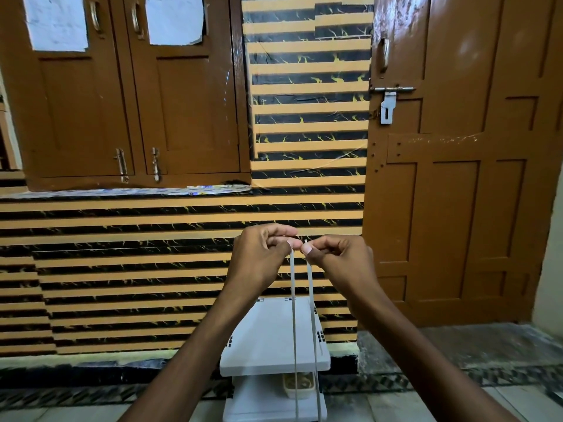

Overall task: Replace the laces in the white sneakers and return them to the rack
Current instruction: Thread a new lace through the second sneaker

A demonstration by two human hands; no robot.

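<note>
Wall: we face a wall of orange and black horizontal stripes (137,269), running behind the rack.
Door: a brown panelled wooden door (457,208) with a metal latch stands to the right of the rack.
Shutters: two brown wooden window shutters (137,102) sit above and left of the rack.
Rack: the white plastic rack (268,339) stands on the floor against the wall.
Hands: above the rack, our left hand (259,257) and right hand (338,257) are nearly touching. Each has its fingers curled and pinches one strand top between thumb and forefinger.
Lace: the thin flat white shoelace (294,315) hangs as two strands in front of the rack. We cannot tell whether the strands join below.
Tub: a small pale tub (297,386) sits on the rack's lower shelf.
</note>
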